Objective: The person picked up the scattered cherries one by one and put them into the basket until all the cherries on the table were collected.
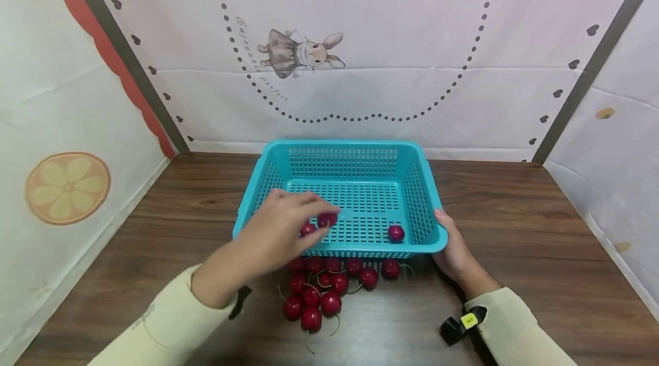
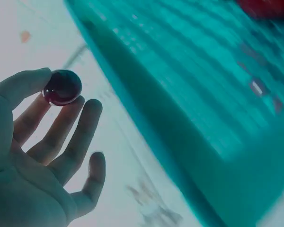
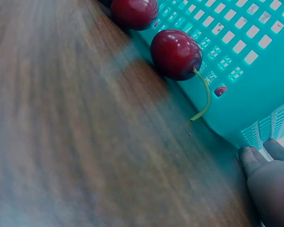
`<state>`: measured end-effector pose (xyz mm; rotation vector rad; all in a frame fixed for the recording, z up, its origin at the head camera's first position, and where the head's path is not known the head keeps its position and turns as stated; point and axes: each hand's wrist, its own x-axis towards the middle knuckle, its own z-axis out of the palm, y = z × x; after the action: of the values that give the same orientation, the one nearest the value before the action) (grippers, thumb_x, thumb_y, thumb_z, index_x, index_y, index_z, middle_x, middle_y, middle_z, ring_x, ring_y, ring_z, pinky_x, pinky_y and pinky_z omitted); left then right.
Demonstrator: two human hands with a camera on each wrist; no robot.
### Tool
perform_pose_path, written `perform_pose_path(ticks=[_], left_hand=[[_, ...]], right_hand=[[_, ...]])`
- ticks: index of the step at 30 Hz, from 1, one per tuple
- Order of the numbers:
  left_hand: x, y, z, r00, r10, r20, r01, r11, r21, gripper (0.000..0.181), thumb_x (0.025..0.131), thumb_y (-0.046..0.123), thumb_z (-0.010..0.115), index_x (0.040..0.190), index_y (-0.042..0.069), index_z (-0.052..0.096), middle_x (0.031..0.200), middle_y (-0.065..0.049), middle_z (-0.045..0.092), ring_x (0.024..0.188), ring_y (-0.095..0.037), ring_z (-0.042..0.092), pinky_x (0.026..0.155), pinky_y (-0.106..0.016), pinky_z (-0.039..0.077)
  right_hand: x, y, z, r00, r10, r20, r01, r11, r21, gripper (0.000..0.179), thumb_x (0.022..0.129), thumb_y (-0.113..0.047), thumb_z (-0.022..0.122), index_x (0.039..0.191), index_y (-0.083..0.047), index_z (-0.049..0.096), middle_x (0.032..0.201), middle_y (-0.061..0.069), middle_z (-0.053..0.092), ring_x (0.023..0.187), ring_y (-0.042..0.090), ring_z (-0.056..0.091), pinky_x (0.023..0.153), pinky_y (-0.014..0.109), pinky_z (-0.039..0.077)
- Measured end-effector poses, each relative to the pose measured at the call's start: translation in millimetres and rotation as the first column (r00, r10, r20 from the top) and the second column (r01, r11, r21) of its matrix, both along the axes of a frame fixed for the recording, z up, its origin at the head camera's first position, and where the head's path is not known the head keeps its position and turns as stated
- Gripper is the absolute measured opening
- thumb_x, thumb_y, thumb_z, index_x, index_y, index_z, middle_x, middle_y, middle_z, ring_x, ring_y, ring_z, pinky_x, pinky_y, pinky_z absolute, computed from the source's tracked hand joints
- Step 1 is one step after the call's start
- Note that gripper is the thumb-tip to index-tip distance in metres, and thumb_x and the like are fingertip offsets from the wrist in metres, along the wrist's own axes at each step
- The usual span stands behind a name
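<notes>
Left hand (image 1: 280, 226) pinches one cherry (image 1: 328, 219), stem pointing palm-away; below that grip, one basket (image 1: 340, 146), long axis left-right, holds two cherries (image 1: 396, 233); thirteen more (image 1: 331, 303) visible nearside; right hand (image 1: 455, 251) touches basket, grip unclear.

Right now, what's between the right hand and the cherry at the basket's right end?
The basket's right wall, with its rim, stands between that cherry and the right hand; the head view shows it.

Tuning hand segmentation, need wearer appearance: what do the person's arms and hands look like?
Both hands, left and right, are ungloved. Long sleeves, left and right, plain pale cream. Black boxy unit at the right wrist with a small yellow label, print too small to read. Black piece by the left wrist, mostly hidden.
</notes>
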<state>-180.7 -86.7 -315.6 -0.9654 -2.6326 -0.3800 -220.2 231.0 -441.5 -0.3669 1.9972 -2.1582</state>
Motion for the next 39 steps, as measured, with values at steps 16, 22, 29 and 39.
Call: perform_pose_path(ticks=[16, 22, 29, 39], left_hand=[[-60.3, -50.4, -37.7, 0.945, 0.218, 0.243, -0.196, 0.974, -0.115, 0.035, 0.083, 0.025, 0.083, 0.115, 0.013, 0.073, 0.111, -0.008, 0.076, 0.106, -0.030, 0.071, 0.104, -0.061, 0.046], [-67.0, -53.4, -46.1, 0.942, 0.217, 0.256, -0.186, 0.973, -0.137, 0.030, 0.082, 0.027, 0.084, 0.110, 0.017, 0.076, 0.105, -0.003, 0.077, 0.107, -0.028, 0.069, 0.104, -0.060, 0.040], [-68.1, -52.7, -49.9, 0.939, 0.218, 0.266, -0.180, 0.971, -0.159, 0.029, 0.083, 0.032, 0.083, 0.109, 0.021, 0.078, 0.108, 0.001, 0.077, 0.111, -0.023, 0.068, 0.101, -0.054, 0.037], [-70.1, -51.7, -50.9, 0.935, 0.230, 0.268, -0.175, 0.961, -0.213, 0.033, 0.080, 0.034, 0.084, 0.110, 0.021, 0.078, 0.101, 0.001, 0.078, 0.099, -0.019, 0.071, 0.101, -0.052, 0.037]], right_hand=[[-0.3, -0.9, -3.5, 1.000, 0.009, -0.013, -0.009, 1.000, -0.027, 0.069, 0.106, -0.053, 0.019, 0.161, -0.016, -0.001, 0.165, 0.015, 0.009, 0.148, 0.040, 0.017, 0.121, 0.061, 0.019], [-1.7, -0.8, -2.0, 1.000, 0.003, 0.000, -0.003, 0.998, -0.056, 0.068, 0.106, -0.050, 0.020, 0.160, -0.016, -0.003, 0.165, 0.013, 0.008, 0.148, 0.037, 0.016, 0.122, 0.060, 0.016], [-3.4, 0.9, -1.3, 1.000, 0.000, -0.011, 0.000, 0.999, -0.034, 0.067, 0.106, -0.052, 0.020, 0.161, -0.019, 0.000, 0.164, 0.012, 0.011, 0.146, 0.036, 0.019, 0.120, 0.053, 0.025], [-4.7, 1.0, -2.4, 1.000, 0.001, -0.010, -0.002, 0.999, -0.042, 0.068, 0.105, -0.052, 0.021, 0.160, -0.018, -0.001, 0.163, 0.013, 0.009, 0.147, 0.039, 0.016, 0.120, 0.067, 0.014]])
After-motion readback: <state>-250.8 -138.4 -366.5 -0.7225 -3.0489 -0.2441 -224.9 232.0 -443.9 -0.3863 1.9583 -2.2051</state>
